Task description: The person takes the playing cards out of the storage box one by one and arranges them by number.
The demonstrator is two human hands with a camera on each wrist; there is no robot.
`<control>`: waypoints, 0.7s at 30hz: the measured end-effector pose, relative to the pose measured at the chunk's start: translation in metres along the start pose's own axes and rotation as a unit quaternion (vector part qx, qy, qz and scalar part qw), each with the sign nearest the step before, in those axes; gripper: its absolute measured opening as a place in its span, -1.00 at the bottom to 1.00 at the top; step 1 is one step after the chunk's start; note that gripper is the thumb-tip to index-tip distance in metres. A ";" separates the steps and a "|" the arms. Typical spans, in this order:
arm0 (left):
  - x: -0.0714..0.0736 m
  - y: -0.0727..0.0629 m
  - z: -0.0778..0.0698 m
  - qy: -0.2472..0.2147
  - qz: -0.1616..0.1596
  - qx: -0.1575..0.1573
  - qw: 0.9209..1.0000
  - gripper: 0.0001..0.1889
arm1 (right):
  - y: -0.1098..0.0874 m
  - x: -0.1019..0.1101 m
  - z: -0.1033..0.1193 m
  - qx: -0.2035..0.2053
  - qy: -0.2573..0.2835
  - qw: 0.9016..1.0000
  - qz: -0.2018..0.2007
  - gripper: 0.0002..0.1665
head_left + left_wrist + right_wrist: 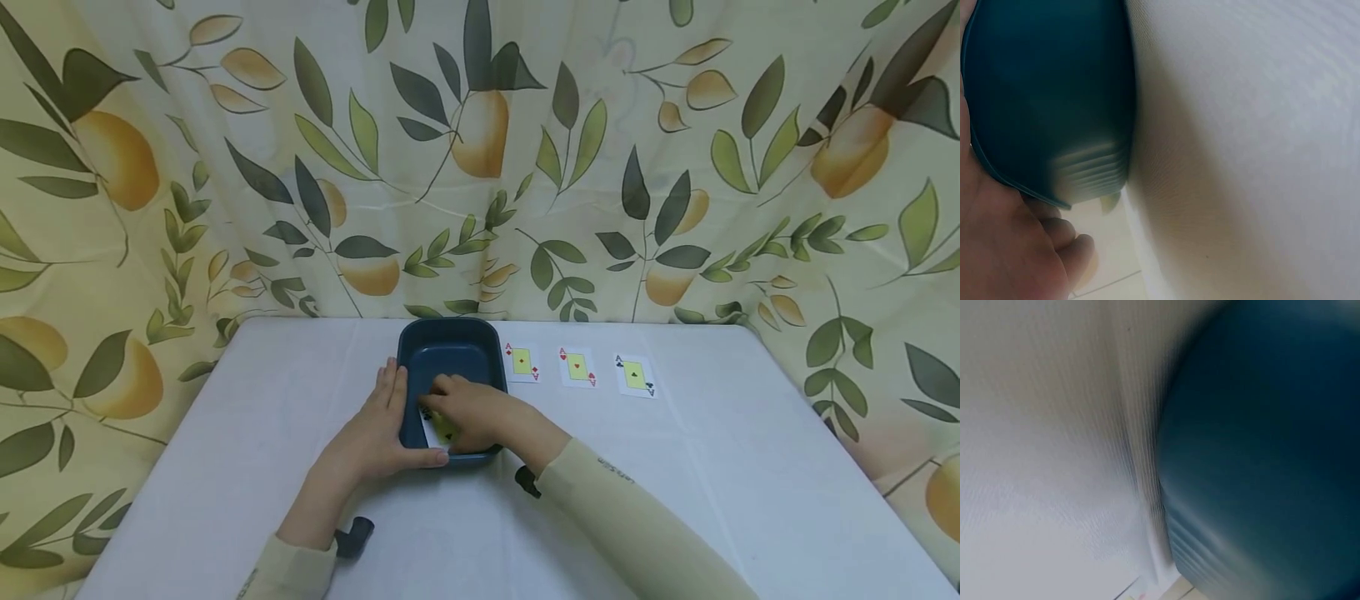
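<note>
A dark blue rectangular tray (450,332) stands on the table, its outer wall also showing in the left wrist view and the right wrist view. Along its left rim lies my left hand (371,437), fingers straight and thumb stretched across the near rim. My right hand (476,412) reaches inside with curled fingers and grips a playing card (442,432) with a yellow centre and black club marks. Part of that card is hidden under the fingers. The right wrist view shows no fingers; in the left wrist view the left fingers (1060,234) touch the tray's side.
Right of the tray, three playing cards lie face up in a row: an ace of diamonds (522,363), an ace of hearts (577,367) and an ace of clubs (635,377). A white cloth covers the table (712,467). Behind it hangs a leaf-and-fruit patterned curtain (450,200).
</note>
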State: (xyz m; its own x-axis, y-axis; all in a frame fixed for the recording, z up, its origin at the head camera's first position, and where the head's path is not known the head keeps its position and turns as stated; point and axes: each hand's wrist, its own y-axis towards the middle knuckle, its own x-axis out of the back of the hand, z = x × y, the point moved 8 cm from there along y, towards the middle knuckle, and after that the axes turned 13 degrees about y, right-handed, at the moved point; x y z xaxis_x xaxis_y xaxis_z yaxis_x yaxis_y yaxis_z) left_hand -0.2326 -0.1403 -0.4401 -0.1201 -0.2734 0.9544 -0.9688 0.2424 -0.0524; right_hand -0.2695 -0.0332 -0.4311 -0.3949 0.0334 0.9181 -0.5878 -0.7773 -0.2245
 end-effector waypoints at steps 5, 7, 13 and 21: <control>0.001 0.000 -0.001 -0.001 0.002 0.005 1.000 0.53 | -0.003 0.007 -0.001 0.005 0.002 1.000 -0.002 -0.01; 0.001 0.000 -0.001 -0.001 0.001 0.006 1.000 0.52 | -0.004 0.012 -0.002 0.006 0.000 1.000 -0.003 0.01; 0.001 -0.001 -0.001 0.003 0.001 0.005 1.000 0.52 | -0.008 0.024 -0.003 0.010 -0.003 1.000 -0.011 0.06; 0.002 -0.001 -0.001 0.000 -0.001 0.005 1.000 0.51 | -0.017 0.034 -0.005 0.002 -0.003 1.000 -0.014 0.08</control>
State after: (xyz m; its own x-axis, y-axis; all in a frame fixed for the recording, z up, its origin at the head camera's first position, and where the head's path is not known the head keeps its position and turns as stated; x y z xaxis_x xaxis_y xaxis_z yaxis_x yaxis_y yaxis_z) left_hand -0.2314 -0.1400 -0.4374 -0.1185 -0.2735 0.9546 -0.9711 0.2325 -0.0540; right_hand -0.2765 -0.0153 -0.3977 -0.3732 0.0514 0.9263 -0.5960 -0.7784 -0.1970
